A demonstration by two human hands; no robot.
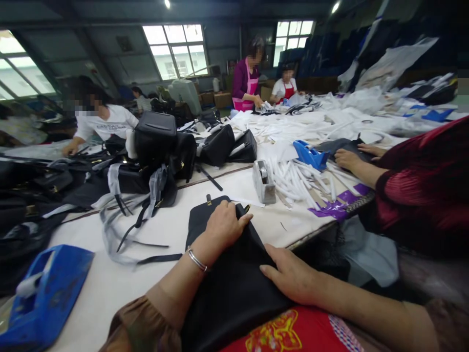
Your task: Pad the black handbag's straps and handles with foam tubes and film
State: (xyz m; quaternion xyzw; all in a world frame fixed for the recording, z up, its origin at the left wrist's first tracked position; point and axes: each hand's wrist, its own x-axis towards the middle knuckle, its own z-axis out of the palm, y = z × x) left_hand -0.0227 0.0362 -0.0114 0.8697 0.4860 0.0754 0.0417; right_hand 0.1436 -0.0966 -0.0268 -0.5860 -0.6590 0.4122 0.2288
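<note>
A black bag (234,293) lies half on the table and half over my lap, with a small metal fitting on its flap. Near its top edge, my left hand (224,226) is closed on the bag, fingers curled over and thumb pointing right. My right hand (293,274) grips the bag's right side edge, thumb on top and fingers partly hidden beneath. Just beyond the bag stands a grey metal tape dispenser (264,183). A thin black strap (161,259) runs off to the left of it.
Black bags (157,137) are piled at left. A blue tape dispenser (44,293) sits front left, another blue dispenser (310,154) farther right. White strips (296,176) cover the right side. A co-worker's hands (351,159) work at right; other people sit or stand beyond.
</note>
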